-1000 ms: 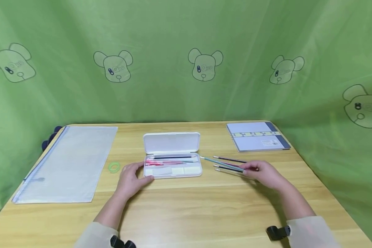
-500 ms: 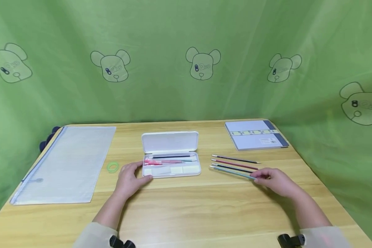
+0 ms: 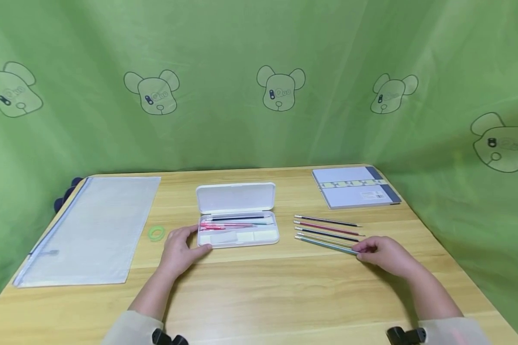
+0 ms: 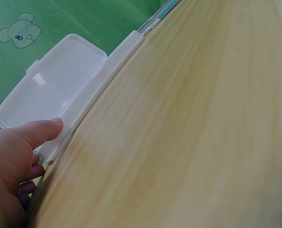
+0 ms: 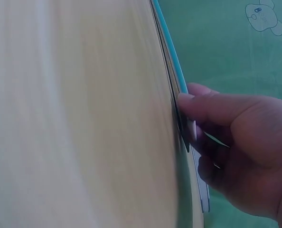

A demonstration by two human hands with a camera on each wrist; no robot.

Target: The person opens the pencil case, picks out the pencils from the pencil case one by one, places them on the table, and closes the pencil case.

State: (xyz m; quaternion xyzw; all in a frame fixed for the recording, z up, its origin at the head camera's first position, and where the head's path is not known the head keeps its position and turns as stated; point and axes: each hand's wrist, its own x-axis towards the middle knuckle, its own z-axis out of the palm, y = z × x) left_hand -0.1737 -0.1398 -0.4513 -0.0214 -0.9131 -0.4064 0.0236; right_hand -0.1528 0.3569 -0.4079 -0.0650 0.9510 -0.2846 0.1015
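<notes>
A white pencil case (image 3: pixel 268 235) lies with its lid (image 3: pixel 236 198) raised in the head view. Inside it are several pink, dark and light pens (image 3: pixel 230 224) and a pale block. My left hand (image 3: pixel 179 251) holds the case at its left end, thumb (image 4: pixel 48 131) on the front wall and fingers round the corner. To the right of the case, my right hand (image 3: pixel 382 255) pinches the tip end of a teal pencil (image 3: pixel 323 243), the nearest in a row. Behind it lie a dark pencil (image 3: pixel 325 220), a red pencil (image 3: pixel 326 227) and others, roughly parallel.
A translucent zip pouch (image 3: pixel 90 230) lies at the left, with a green ring (image 3: pixel 156 233) between it and the case. A pale blue notebook (image 3: pixel 349 188) sits at the back right. Green curtain (image 3: pixel 224 120) hangs behind the wooden table (image 3: pixel 267 297).
My right hand has moved toward me and right, bringing the teal pencil from across the other pencils to the row's near side. The left hand stays on the case.
</notes>
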